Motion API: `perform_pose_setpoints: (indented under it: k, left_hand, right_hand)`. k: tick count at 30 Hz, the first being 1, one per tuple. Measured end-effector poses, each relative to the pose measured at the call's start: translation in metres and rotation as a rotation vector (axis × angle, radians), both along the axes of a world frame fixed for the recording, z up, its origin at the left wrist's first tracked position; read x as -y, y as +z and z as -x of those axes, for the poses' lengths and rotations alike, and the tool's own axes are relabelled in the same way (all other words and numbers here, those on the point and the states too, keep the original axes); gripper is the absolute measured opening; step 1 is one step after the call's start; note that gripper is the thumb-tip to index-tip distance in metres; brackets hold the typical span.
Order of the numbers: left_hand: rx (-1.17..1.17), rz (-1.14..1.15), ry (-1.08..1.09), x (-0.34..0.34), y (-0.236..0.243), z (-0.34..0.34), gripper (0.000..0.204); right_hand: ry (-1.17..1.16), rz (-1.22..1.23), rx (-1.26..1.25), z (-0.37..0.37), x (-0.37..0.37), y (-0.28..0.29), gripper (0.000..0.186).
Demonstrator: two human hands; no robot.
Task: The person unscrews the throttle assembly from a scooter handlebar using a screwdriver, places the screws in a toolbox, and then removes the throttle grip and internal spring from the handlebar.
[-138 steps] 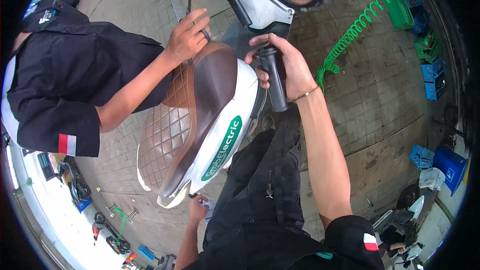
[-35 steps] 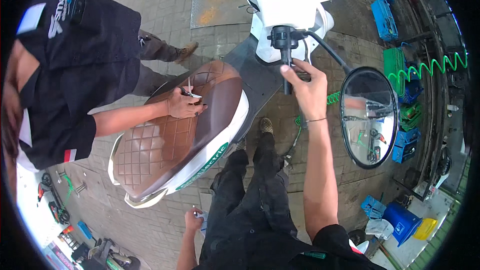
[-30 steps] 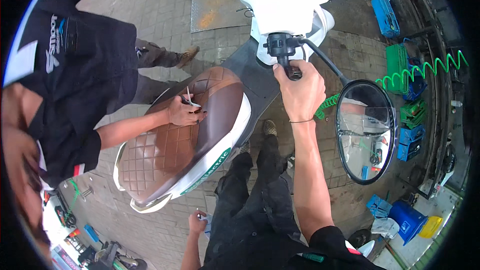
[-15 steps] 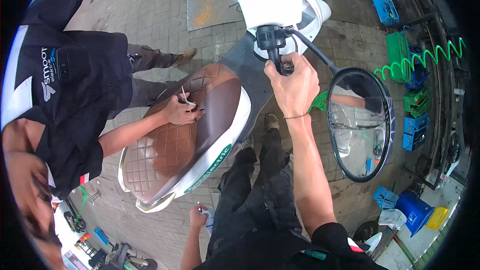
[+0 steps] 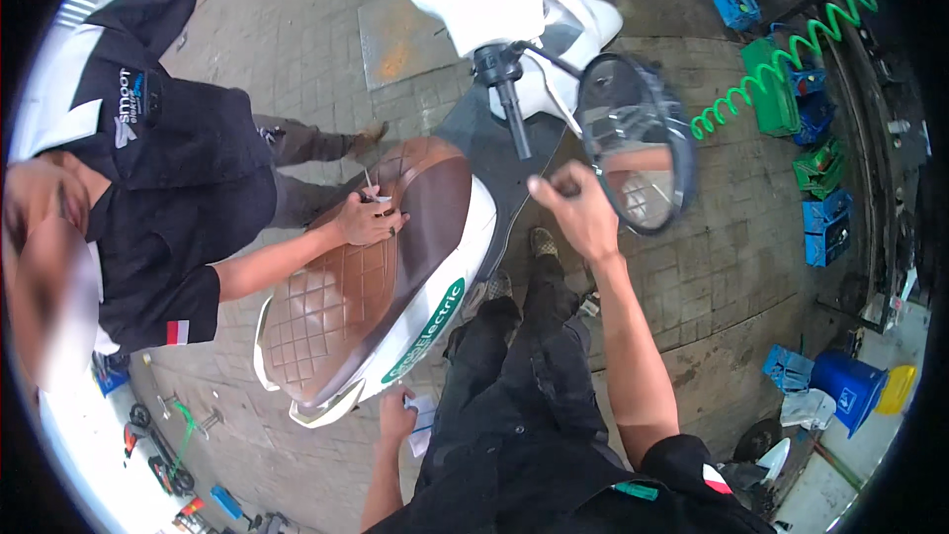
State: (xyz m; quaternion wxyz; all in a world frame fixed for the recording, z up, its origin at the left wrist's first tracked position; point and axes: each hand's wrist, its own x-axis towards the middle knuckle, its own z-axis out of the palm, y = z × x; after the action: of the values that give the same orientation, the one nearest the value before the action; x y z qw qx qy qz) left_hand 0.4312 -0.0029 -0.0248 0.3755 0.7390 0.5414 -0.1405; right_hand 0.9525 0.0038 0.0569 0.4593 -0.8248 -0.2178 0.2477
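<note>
A white electric scooter [image 5: 494, 0] with a brown quilted seat [image 5: 346, 297] stands in front of me. My right hand [image 5: 578, 210] hangs with curled fingers just below the black handlebar grip [image 5: 511, 109], off it, beside the round mirror [image 5: 633, 143]. My left hand [image 5: 395, 417] is low by my leg, holding a small white paper [image 5: 423, 423]. A co-worker in a black shirt [image 5: 168, 188] leans in from the left, one hand [image 5: 366, 221] resting on the seat's front with a small thin object in the fingers.
A green coiled hose [image 5: 781, 69] hangs at the right, above green and blue crates [image 5: 820, 208]. A blue bucket [image 5: 845, 386] and a yellow container [image 5: 898, 388] stand at the lower right. Small tools [image 5: 168, 445] lie on the paved floor at the lower left.
My right hand has let go of the handlebar grip and dropped below it. The view has swung, so the mirror now sits closer to the hand. The co-worker's hand stays on the seat.
</note>
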Motion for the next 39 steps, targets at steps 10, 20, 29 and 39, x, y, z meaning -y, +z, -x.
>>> perform_pose_setpoints:
  k: [10, 20, 29, 39]
  left_hand:
    - [0.787, -0.072, -0.558, -0.039, 0.084, -0.294, 0.031]
    - [1.019, 0.749, -0.303, 0.125, 0.149, -0.515, 0.088]
    - [0.826, 0.919, -0.313, 0.316, 0.127, -0.758, 0.081]
    - [0.724, 0.936, -0.534, 0.41, 0.166, -0.946, 0.073]
  right_hand:
    - [-0.09, 0.075, -0.111, 0.055, 0.26, 0.005, 0.027]
    - [-0.233, -0.319, -0.439, -0.033, 0.379, 0.051, 0.068]
    - [-0.614, -0.327, -0.145, -0.235, 0.585, 0.036, 0.061]
    - [0.017, -0.181, -0.134, -0.471, 0.665, 0.107, 0.047]
